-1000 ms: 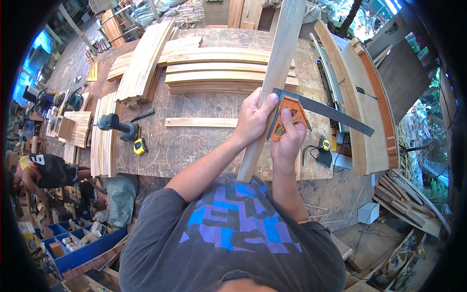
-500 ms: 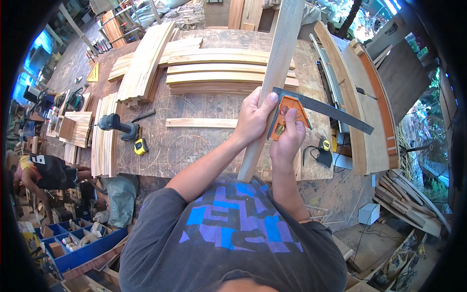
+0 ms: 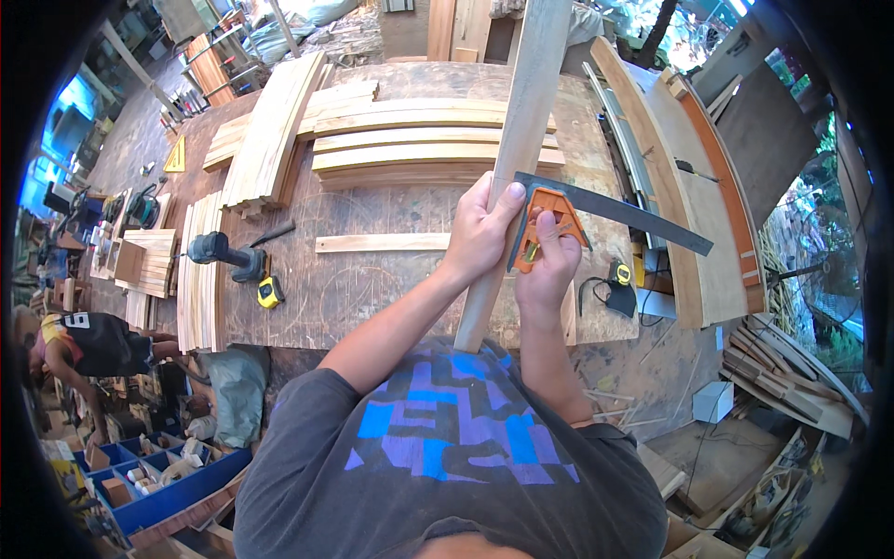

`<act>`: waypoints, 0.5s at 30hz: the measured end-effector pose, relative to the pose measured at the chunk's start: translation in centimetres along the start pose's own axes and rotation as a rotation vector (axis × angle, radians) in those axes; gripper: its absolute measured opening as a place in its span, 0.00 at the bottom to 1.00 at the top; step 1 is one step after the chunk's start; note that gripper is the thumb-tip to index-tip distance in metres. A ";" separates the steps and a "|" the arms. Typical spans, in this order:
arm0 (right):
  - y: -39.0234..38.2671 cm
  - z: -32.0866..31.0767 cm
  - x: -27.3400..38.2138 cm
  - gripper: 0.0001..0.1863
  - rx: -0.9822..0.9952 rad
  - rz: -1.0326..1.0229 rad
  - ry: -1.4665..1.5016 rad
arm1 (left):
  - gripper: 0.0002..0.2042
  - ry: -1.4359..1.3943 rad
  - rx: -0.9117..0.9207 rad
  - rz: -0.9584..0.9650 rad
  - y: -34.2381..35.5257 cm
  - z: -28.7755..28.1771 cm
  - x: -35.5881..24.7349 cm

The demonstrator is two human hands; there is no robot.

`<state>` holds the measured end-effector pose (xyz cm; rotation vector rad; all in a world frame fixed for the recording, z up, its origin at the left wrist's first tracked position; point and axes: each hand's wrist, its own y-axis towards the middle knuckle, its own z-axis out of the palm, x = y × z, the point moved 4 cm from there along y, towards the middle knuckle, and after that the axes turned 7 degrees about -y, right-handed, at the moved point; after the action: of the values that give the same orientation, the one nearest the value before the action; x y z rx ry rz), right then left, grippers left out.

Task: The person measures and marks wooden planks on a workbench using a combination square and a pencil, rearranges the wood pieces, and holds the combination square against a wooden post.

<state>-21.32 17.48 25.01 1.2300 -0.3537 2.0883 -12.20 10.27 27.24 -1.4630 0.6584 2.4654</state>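
Observation:
My left hand (image 3: 480,230) grips a long pale wooden board (image 3: 526,112) that runs from my waist up past the far edge of the workbench (image 3: 354,312). My right hand (image 3: 549,261) holds the orange head of a combination square (image 3: 554,219), thumb on its face, with the head against the right side of the board. The square's dark steel blade (image 3: 643,219) reaches out to the right, and my left thumb rests near its inner end. A loose slat (image 3: 377,242) lies on the bench beyond my hands.
Stacked slats (image 3: 270,140), a drill (image 3: 228,256), tape measures (image 3: 270,292) (image 3: 622,274) and long boards (image 3: 684,242) lie around the bench. A co-worker (image 3: 98,345) bends at the left, above a blue divided box (image 3: 163,480).
My hands, board and square have barely moved. The bench and surroundings sit slightly lower in the picture as the view has shifted.

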 end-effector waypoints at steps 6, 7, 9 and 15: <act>0.1 -0.6 -0.4 0.13 -0.036 -0.074 -0.066 | 0.15 -0.005 0.003 -0.011 -0.1 0.0 0.0; 0.1 -0.6 -0.4 0.13 -0.036 -0.079 -0.070 | 0.15 -0.003 0.006 -0.013 -0.1 0.1 0.0; 0.0 -1.1 -0.6 0.14 -0.059 -0.069 -0.109 | 0.15 0.001 0.015 -0.017 -0.2 0.3 -0.2; -0.1 -1.1 -0.1 0.16 -0.092 -0.042 -0.121 | 0.16 0.001 0.031 0.008 -0.1 0.4 0.0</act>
<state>-21.92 18.11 24.33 1.3012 -0.4702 1.9451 -12.47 10.57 27.38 -1.4528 0.7017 2.4495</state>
